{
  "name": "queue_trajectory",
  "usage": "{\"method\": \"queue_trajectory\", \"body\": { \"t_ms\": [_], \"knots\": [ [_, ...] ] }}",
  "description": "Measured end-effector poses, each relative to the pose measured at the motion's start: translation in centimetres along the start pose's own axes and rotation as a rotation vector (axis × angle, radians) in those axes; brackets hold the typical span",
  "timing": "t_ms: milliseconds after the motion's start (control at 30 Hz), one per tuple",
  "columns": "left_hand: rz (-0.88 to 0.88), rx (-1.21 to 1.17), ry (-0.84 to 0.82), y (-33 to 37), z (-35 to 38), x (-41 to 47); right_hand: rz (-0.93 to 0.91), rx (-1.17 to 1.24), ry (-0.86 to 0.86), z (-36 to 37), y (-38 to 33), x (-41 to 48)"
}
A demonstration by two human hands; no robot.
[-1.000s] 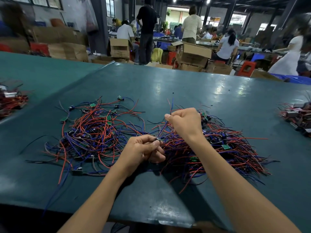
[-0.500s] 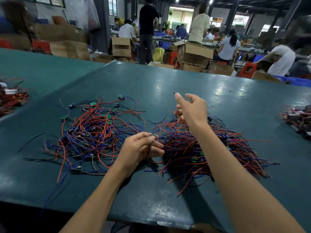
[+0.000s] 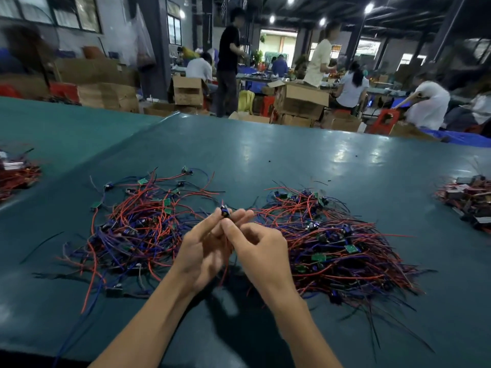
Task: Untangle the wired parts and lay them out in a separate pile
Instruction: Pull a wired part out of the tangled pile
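Above the worktop [image 3: 265, 155], by the middle of its near edge: left hand [image 3: 202, 251] and right hand [image 3: 261, 251], up close together between two piles. Pinched in the left hand's fingertips, a small dark part [image 3: 225, 211], clear of the surface. Right hand closed as well, thumb and forefinger nipping the same part from just below, other fingers curled. Below the palms, a red wire [image 3: 225, 273] trailing down toward the surface.

Left of the hands, flat on the worktop: left pile [image 3: 138, 224], loose red and blue wires with small green boards, spread toward the far side. Right of the hands: right pile [image 3: 332, 245], denser and thickly tangled, strands fanning toward the near right corner. Between the two, behind the fingertips, a narrow bare gap.

Off to the left, on the adjoining surface, well apart: a red-wire heap [image 3: 16, 173]. At the right edge: a dark-block heap [image 3: 470, 197], also with red wires. Beyond the far edge: cardboard boxes [image 3: 300, 99] and people [image 3: 225, 62], some standing, some seated, all blurred.
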State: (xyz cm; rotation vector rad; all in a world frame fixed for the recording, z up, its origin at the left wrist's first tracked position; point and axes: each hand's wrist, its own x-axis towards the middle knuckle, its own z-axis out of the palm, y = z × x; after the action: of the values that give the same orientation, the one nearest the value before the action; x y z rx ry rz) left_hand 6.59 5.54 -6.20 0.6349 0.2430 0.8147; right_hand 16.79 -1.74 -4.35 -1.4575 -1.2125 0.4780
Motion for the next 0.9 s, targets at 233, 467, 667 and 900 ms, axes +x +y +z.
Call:
{"method": "queue_trajectory", "body": {
  "t_ms": [233,467,667,900],
  "knots": [
    [0.081,0.357,0.232,-0.6,-0.3,-0.2,0.266,0.302,-0.195,1.2,0.3,-0.2],
    [0.237,0.299,0.304,-1.5,-1.2,0.7,0.263,0.215,-0.182,0.4,0.5,-2.5],
    [0.312,0.249,0.34,-1.3,-1.9,1.0,0.303,0.121,-0.225,-1.6,0.7,-3.9],
    [0.352,0.177,0.331,-1.2,-1.9,1.3,0.13,-0.296,-0.146,-2.5,2.0,-4.9]
  ]
}}
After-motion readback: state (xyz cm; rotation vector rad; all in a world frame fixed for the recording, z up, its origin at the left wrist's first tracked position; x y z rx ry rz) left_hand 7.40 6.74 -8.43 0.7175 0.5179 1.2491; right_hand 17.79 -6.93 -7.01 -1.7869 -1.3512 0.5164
